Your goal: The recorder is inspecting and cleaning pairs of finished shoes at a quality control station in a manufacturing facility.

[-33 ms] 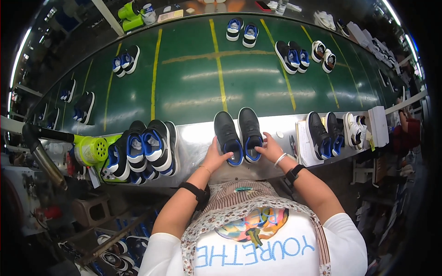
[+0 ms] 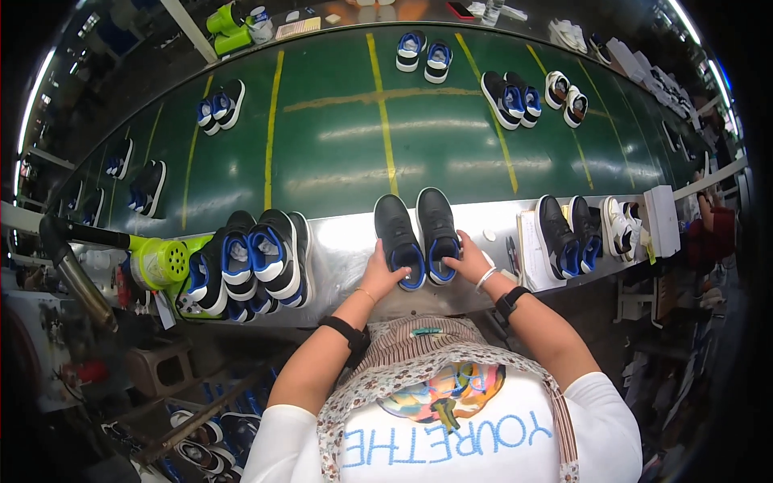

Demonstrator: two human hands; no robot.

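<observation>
A pair of black sneakers with blue lining stands in front of me on the metal ledge, toes pointing away. My left hand (image 2: 382,274) grips the left sneaker (image 2: 394,227) at its heel end, thumb over the collar and fingers along the outer side. My right hand (image 2: 473,261) holds the right sneaker (image 2: 436,219) the same way, its thumb at the shoe opening. The two shoes sit side by side, toes slightly over the green belt (image 2: 330,153). Their undersides are hidden.
Several black, white and blue sneakers (image 2: 272,256) are stacked at the left beside a lime-green blower (image 2: 161,262). On the right, black sneakers (image 2: 555,237) lie on papers, near white shoes (image 2: 618,229) and a white box (image 2: 662,221). More pairs (image 2: 503,101) stand on the belt.
My right hand's fingers have drawn in closer against the side of the right sneaker. Both sneakers have stayed in place.
</observation>
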